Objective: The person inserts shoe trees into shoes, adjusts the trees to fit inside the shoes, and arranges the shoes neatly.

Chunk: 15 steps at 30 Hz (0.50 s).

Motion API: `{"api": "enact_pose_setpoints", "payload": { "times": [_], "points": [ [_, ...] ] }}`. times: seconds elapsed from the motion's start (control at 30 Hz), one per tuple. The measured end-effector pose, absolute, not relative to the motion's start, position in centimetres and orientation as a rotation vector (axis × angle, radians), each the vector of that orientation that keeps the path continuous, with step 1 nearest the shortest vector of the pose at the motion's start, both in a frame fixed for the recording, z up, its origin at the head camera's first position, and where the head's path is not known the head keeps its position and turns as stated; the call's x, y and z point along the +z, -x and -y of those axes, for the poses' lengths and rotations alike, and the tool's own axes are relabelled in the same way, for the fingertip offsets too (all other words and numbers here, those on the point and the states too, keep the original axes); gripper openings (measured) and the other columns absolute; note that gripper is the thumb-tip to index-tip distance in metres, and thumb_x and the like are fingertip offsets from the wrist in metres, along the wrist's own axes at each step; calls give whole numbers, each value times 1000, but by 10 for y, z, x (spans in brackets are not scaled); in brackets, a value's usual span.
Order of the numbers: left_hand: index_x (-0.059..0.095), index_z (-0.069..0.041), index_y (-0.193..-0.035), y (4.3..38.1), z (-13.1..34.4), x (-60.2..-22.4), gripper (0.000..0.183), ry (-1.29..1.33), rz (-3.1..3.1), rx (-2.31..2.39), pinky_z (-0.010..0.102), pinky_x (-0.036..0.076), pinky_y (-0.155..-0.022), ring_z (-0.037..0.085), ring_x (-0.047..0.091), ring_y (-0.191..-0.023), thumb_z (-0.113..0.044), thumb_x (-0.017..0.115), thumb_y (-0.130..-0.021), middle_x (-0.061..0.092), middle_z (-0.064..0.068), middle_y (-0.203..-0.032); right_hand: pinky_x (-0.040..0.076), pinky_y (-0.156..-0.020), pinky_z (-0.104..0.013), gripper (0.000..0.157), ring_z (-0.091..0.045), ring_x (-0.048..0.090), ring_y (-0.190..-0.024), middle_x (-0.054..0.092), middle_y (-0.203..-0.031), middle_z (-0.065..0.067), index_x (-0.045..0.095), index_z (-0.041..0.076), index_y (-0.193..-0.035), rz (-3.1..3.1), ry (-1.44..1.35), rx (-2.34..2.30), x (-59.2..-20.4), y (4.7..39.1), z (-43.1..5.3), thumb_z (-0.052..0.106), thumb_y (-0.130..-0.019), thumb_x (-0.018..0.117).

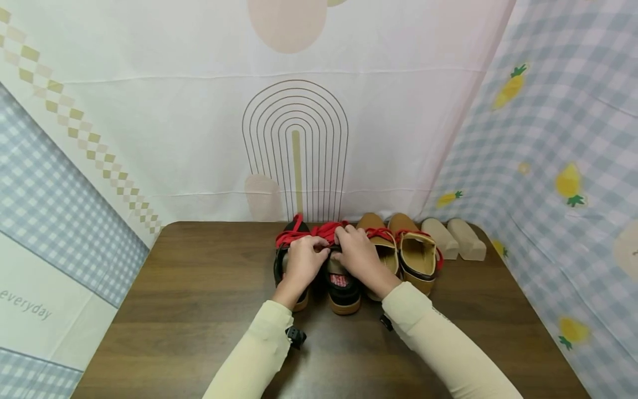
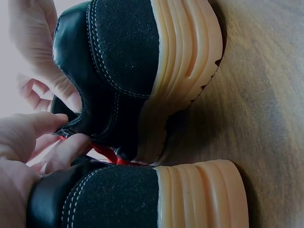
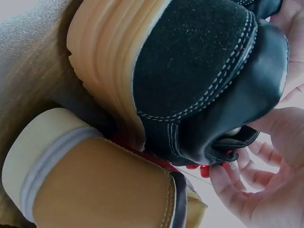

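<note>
Black shoe (image 2: 121, 57) is your piece: mid-row toward the back of the table (image 1: 209, 310), heel facing you, other black shoe (image 2: 114, 197) on its left, tan shoe (image 3: 104, 185) on its right. Both hands are on it. Left hand (image 1: 304, 257): thumb and finger pinched on the edge of the opening, near the laces. Right hand (image 1: 359, 249): thumb at the rim, fingers curled round the outer side – looks like a pinch too, exact contact partly hidden. Red laces (image 1: 329, 230) bunch up by your fingertips.

Step reads as working the lace-side edges of the opening. Pinch the edge only, not lace plus leather. Pull both sides evenly, and light; the collar looks soft and could fold. Let the sole sit flat so the heel doesn't twist.

Room: tight sideways – the neighbours sit close, can't tell if the tan one touches. Ahead, the table's back edge and the cloth (image 1: 199, 138) are near, so don't push forward. Beige blocks (image 1: 466, 239) finish the row at right. Best elbow room is toward you, or left past the black pair.
</note>
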<state>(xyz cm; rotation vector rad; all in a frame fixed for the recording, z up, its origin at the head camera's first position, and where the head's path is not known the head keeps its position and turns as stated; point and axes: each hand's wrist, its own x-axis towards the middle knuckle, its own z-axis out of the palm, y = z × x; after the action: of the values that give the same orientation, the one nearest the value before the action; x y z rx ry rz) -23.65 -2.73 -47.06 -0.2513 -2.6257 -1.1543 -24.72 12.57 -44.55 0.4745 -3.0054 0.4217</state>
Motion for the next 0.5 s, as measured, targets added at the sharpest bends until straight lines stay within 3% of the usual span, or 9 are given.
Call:
{"api": "enact_pose_setpoints", "payload": {
  "times": [0.2, 0.5],
  "points": [
    [82, -13, -94, 236, 28, -470, 5, 252, 2635, -1157, 40, 58, -78, 20, 72, -88, -13, 81, -89, 78, 3, -92, 52, -73, -44, 35, -34, 57, -95, 58, -99, -8, 57, 13, -97, 2989, -469, 432, -449, 245, -127, 26, -85, 87],
    [80, -11, -108, 231, 35, -461, 18, 309, 2722, -1240, 39, 60, -80, 21, 73, -97, -14, 80, -90, 78, 7, -105, 51, -89, -46, 33, -32, 57, -102, 60, -109, -11, 63, 10, -108, 2864, -584, 676, -454, 237, -145, 20, -86, 86]
  ]
}}
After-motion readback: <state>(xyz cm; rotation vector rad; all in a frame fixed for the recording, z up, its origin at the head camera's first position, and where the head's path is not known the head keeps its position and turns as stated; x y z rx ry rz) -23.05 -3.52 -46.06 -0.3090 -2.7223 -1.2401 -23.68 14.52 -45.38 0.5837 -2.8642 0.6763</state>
